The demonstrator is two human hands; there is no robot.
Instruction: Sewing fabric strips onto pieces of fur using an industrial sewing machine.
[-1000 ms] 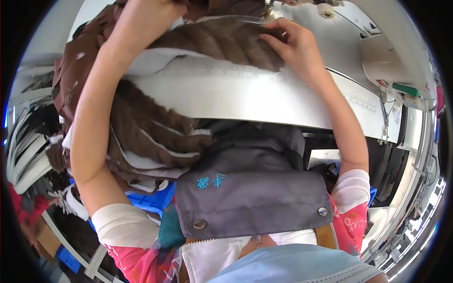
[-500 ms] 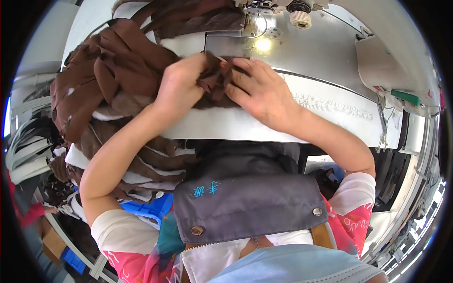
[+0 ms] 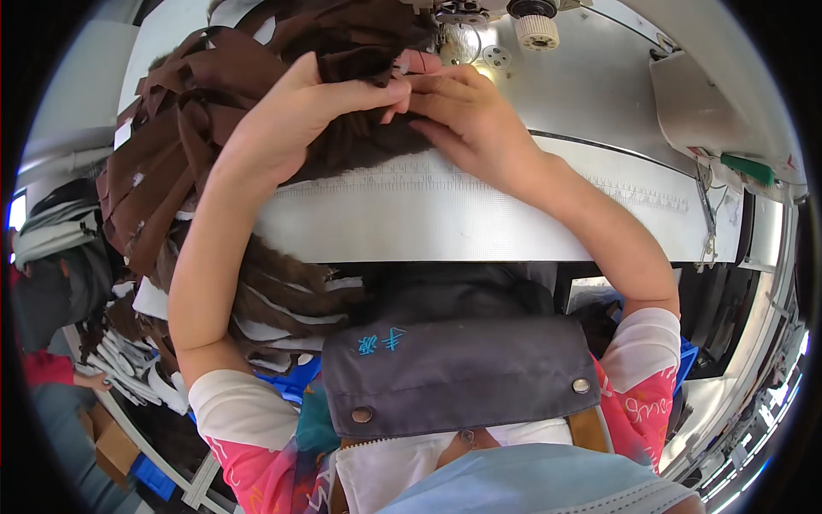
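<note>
Close below the sewing machine's presser area (image 3: 462, 15), my left hand (image 3: 291, 120) and my right hand (image 3: 481, 128) meet at their fingertips. Both are closed in a pinch on the upper edge of dark brown fur (image 3: 360, 147), which has smooth brown fabric strips with it. The left thumb points right across the piece, and the right fingers bend over its right end. Exactly what lies between the fingertips is partly hidden. A large heap of brown fabric strips (image 3: 184, 116) spreads left of my left hand and over the table's left side.
A ruler scale runs along the white table (image 3: 360, 223). The machine's metal bed (image 3: 591, 103) lies to the right, with tweezers (image 3: 707, 206) hanging near a green piece (image 3: 747, 169). Fur strips (image 3: 291, 300) hang below the table's edge. Another person's hand (image 3: 92, 380) shows far left.
Both hands have shifted farther from me, toward the machine, taking the brown piece along. My left hand has turned, its thumb now stretched rightward. More of the table's ruler scale shows.
</note>
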